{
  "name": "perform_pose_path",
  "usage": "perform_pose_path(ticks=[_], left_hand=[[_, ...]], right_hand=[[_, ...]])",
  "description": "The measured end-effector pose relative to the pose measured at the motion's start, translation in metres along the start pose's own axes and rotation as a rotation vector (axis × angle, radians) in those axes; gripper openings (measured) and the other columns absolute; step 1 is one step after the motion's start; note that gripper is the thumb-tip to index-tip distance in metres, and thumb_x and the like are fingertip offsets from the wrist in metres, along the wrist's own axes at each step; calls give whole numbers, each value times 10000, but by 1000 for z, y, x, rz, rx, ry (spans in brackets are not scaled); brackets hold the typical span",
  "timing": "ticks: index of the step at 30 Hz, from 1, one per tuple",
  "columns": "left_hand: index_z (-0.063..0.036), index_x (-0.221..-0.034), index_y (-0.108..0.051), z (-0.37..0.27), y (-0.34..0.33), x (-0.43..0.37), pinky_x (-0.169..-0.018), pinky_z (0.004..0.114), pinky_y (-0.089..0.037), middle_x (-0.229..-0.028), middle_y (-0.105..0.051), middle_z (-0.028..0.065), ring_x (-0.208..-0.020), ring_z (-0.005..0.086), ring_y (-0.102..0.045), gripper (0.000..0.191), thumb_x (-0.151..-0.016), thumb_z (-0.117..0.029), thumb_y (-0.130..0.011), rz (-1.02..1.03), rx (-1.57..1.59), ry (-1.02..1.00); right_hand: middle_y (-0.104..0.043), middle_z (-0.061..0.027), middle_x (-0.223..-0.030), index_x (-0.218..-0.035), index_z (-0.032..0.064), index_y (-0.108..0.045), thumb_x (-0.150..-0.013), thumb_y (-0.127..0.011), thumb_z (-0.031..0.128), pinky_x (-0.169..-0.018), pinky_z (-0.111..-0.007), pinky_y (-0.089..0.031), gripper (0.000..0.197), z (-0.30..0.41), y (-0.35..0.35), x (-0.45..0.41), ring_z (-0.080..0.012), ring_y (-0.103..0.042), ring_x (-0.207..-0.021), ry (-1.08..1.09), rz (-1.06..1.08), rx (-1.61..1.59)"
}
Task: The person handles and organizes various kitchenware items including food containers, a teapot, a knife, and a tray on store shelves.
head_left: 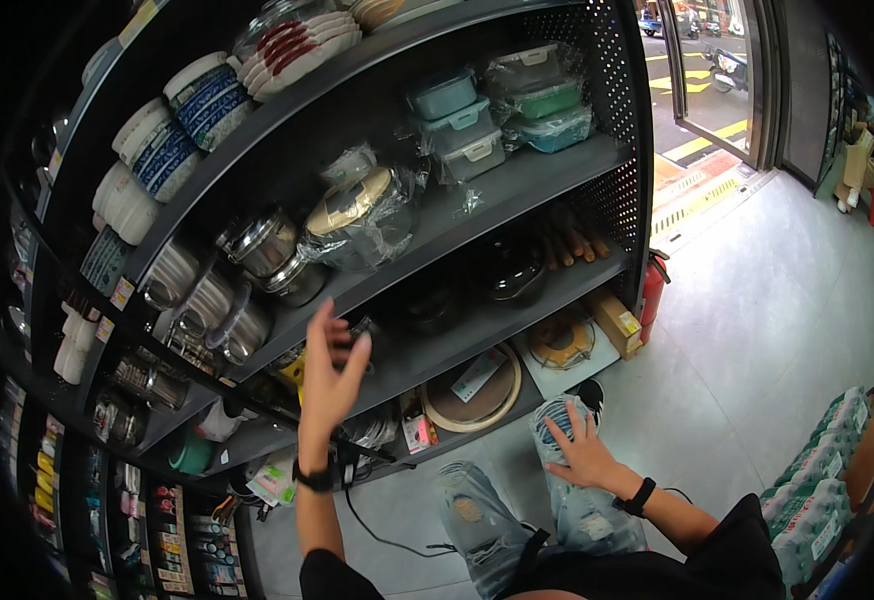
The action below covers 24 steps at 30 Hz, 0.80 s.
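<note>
My left hand [335, 367] is raised in front of the shelf's front edge, thumb apart from the loosely curled fingers, holding nothing. Behind it, on the middle shelf [452, 217], stand stainless steel pots [263, 244] and a plastic-wrapped vessel with a gold-coloured lid [350, 202]. Clear-walled food containers [461, 124] are stacked farther right. One level down is a dark pan with a shiny lid [512, 270], beside several wooden handles [575, 240]. My right hand [583, 446] rests with spread fingers on the knee of my ripped jeans [557, 480].
A round pale-rimmed item [474, 390] and a cardboard box [613, 322] sit on the bottom shelf. A red fire extinguisher [653, 292] stands at the shelf's end, near the open glass door [714, 82]. Wrapped bottle packs [812, 487] are at right; a black cable [384, 536] crosses the floor.
</note>
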<state>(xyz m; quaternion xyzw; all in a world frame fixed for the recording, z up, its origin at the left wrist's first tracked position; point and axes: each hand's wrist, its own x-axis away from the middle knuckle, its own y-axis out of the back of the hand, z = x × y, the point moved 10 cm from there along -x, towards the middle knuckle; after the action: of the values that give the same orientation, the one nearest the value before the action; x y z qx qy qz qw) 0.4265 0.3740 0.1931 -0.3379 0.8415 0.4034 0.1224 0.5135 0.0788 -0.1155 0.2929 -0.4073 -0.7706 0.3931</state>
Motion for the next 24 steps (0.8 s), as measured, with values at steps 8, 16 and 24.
perform_pose_path(ticks=[8,16,24], left_hand=[[-69,-1493,-217,-20,-18,-124,-742,459,-497,-903,-672,233,-846,417,-655,885,-839,-486,-642,-176,-583,-14],[-187,-1521,-247,-8,-27,-136,-714,452,-475,-827,-669,222,-754,382,-638,747,-852,-261,-572,-227,-361,-86],[-145,-1467,-377,-26,11,-113,-694,393,-472,-851,-663,196,-663,267,-607,596,-889,-180,-517,-391,-219,-341]], right_hand=[[-95,-370,-1508,-1520,130,-209,-862,-636,455,-1113,-613,-219,850,-16,22,18,-594,-202,-1343,-81,-68,23],[-68,-274,-1562,-1523,253,-189,-846,-639,458,-1068,-608,-322,839,-47,37,56,-641,-273,-1277,-175,-187,8],[-43,-307,-1554,-1537,214,-143,-864,-622,449,-1092,-603,-282,859,-39,34,50,-644,-273,-1279,-167,-164,22]])
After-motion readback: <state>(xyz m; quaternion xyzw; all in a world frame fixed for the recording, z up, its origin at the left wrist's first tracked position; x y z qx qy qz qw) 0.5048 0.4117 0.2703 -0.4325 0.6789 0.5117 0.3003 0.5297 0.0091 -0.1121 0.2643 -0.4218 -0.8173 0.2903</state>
